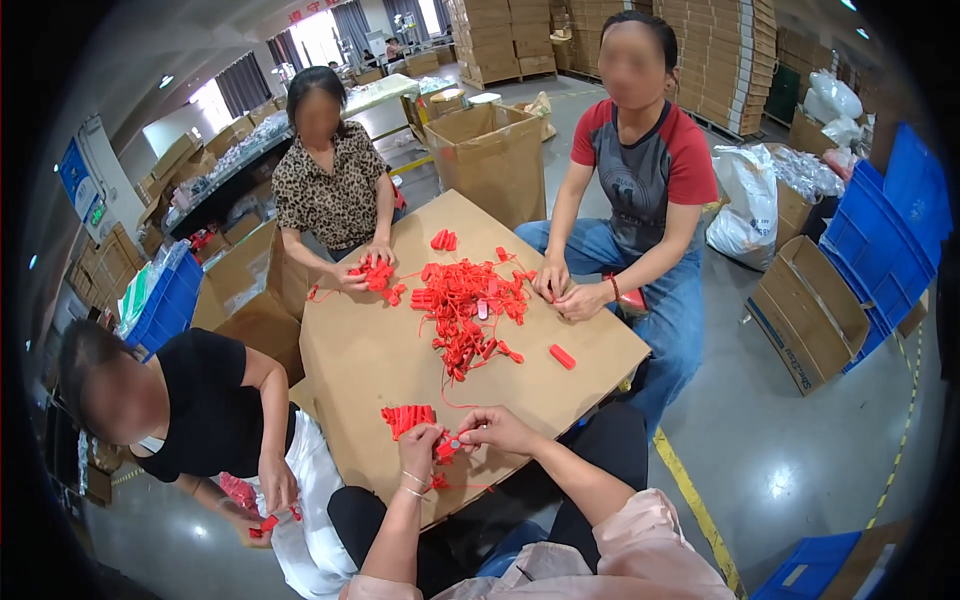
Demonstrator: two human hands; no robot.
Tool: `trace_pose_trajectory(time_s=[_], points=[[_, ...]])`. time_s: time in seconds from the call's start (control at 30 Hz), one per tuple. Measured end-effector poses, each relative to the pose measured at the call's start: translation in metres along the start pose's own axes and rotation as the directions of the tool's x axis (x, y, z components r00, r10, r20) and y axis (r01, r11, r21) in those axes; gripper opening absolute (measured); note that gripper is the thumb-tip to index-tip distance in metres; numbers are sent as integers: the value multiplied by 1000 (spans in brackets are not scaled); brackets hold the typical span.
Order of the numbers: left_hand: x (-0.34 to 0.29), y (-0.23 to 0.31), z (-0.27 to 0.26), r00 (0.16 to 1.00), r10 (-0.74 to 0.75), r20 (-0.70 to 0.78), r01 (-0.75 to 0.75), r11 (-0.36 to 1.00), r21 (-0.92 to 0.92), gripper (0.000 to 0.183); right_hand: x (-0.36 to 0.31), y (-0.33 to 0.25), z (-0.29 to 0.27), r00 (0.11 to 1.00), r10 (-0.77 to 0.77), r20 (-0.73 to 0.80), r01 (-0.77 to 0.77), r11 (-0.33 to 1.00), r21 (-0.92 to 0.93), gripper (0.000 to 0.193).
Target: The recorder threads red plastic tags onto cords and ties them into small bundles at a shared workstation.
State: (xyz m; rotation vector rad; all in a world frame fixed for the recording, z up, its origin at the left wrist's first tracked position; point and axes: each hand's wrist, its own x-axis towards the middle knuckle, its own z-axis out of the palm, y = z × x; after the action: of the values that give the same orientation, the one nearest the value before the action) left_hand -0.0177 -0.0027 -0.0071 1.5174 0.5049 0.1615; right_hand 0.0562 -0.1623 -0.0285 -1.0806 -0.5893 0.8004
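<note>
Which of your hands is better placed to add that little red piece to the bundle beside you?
Probably the left hand: it sits right beside the stacked red bundle. The right hand pinches the small red piece from the far side.

Both forearms rising from the lower edge, angled inward and meeting near the middle. Left hand (420, 443) raised with wrist bent, bangles around the wrist, fingers curled closed in a pinch. Right hand (497, 430) just beside it, palm down, fingers bent and closed toward the left fingertips, the two hands touching or nearly so. Right forearm bare from wrist to elbow, pale pink sleeve pushed up above it. Left forearm bare too, more upright.
</note>
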Motion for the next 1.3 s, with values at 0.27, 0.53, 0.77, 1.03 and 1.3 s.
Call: trace_pose_trajectory(time_s=[0.27,0.53,0.77,1.03,1.3], points=[[5,3,-11,949,-195,249,215,975,-56,18,1,-6,-16,991,119,53,-110,983,-146,13],[8,3,-18,866,-269,421,220,962,162,15,-3,-17,-17,993,88,78,-74,983,-171,11],[5,-2,-22,894,-207,396,127,967,220,15,-6,-14,-21,986,80,143,-39,962,-269,12],[-16,5,7,901,-69,428,50,997,56,19,11,13,-10,906,-335,-259,43,682,-730,8],[6,2,-7,878,-154,454,340,868,-362,23,9,-15,-17,976,114,-185,-19,892,451,14]])
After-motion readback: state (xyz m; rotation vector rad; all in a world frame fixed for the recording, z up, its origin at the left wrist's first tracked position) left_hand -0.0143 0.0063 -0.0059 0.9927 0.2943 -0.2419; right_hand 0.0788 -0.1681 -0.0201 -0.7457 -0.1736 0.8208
